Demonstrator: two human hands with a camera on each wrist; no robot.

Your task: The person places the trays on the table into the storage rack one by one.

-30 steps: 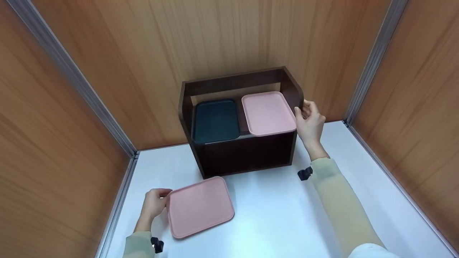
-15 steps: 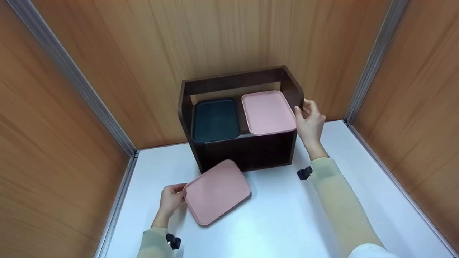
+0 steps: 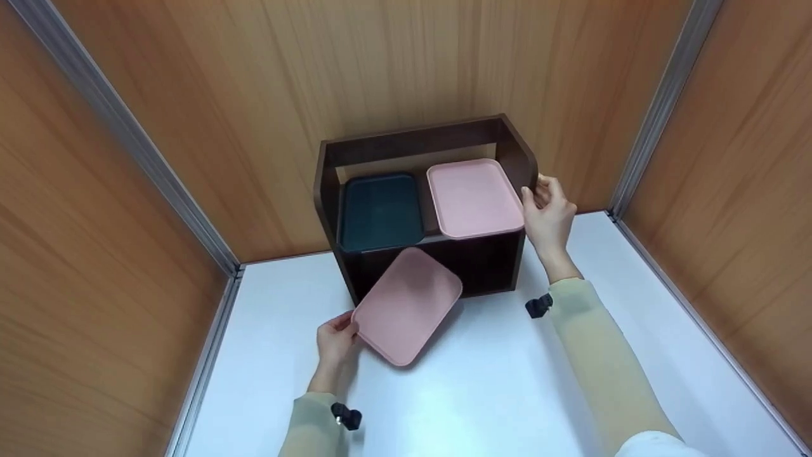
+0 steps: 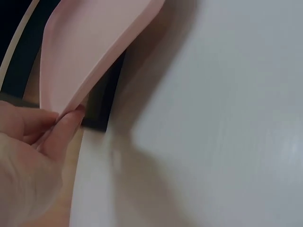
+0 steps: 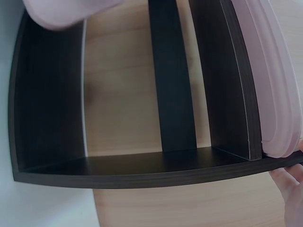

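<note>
My left hand (image 3: 336, 339) pinches the near corner of a pink tray (image 3: 407, 304), held tilted above the white table in front of the dark wooden shelf (image 3: 330, 190). The left wrist view shows my fingers (image 4: 64, 125) clamped on the tray's rim (image 4: 94, 61). My right hand (image 3: 547, 212) grips the shelf's right side panel. On the shelf's upper level lie a dark green tray (image 3: 380, 212) on the left and a second pink tray (image 3: 474, 198) on the right. The right wrist view shows the shelf's open lower compartment (image 5: 123, 94) and that second tray's edge (image 5: 272, 85).
Wood-panelled walls (image 3: 406, 70) close in the white table (image 3: 495, 393) on three sides, with metal strips in the corners. The shelf stands against the back wall. Bare table surface lies in front of it and to both sides.
My left hand has lifted the pink tray off the table and carried it right and forward, up to the shelf's lower opening. My right hand has stayed on the shelf's side.
</note>
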